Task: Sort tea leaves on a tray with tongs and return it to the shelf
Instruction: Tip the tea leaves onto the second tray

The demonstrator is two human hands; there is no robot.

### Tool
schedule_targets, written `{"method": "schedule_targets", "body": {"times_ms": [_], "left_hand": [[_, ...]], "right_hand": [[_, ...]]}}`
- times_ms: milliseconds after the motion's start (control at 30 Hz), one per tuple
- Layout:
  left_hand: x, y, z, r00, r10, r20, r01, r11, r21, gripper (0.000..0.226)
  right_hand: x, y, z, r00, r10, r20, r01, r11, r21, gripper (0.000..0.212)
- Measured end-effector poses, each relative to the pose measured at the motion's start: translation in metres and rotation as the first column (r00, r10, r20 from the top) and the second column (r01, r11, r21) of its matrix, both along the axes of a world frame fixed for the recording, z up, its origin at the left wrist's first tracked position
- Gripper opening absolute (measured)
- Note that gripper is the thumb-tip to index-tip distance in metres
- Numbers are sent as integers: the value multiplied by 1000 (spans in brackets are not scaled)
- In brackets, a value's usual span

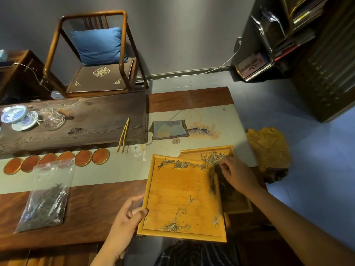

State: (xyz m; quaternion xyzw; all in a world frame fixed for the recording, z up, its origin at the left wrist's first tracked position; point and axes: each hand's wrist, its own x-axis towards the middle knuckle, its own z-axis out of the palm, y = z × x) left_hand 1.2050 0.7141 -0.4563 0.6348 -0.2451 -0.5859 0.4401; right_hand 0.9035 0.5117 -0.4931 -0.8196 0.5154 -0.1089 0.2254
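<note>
A yellow wooden tray [172,191] is tilted over the table's near edge, and my left hand [126,221] grips its left rim with the thumb on top. Pale tea leaves [182,164] lie along its far edge, and more are scattered near its lower corner. A second wooden tray [194,151] lies partly beneath it, holding a pile of leaves [213,157]. My right hand [236,175] reaches over the right rim, its fingertips pinching at the leaves there. The bamboo tongs [124,137] lie untouched against the dark tea board.
A dark tea board [92,120] carries a blue-white gaiwan [15,116] and a glass pitcher [53,120]. Several round coasters [82,157] line the runner. A plastic bag of dark tea [48,198] lies at left. Chair [96,54] behind, shelf [288,35] at right.
</note>
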Motion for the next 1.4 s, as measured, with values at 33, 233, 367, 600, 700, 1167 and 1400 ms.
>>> {"method": "schedule_targets", "body": {"times_ms": [33, 233, 367, 600, 700, 1167, 1400], "left_hand": [[0, 0, 0, 1000, 0, 3, 0, 1000, 3, 36], [-1, 1, -1, 1000, 5, 19, -5, 1000, 17, 36], [-2, 1, 0, 999, 15, 31, -16, 1000, 20, 35], [-7, -2, 0, 999, 38, 11, -38, 999, 30, 33], [-6, -3, -4, 999, 42, -4, -41, 998, 55, 32], [-6, -8, -19, 980, 137, -145, -128, 989, 72, 35], [-10, -11, -16, 987, 105, -120, -100, 994, 49, 34]], "right_hand": [[-1, 1, 1, 1000, -8, 16, 7, 1000, 9, 9], [-1, -1, 14, 994, -75, 75, 71, 996, 53, 8], [22, -20, 29, 990, -35, 134, 29, 999, 43, 10], [130, -100, 34, 987, 143, 70, -147, 987, 59, 28], [178, -128, 24, 977, 211, -17, -209, 974, 91, 38], [225, -154, -60, 791, 334, -512, -385, 923, 7, 48], [217, -136, -55, 827, 314, -467, -387, 919, -67, 43]]}}
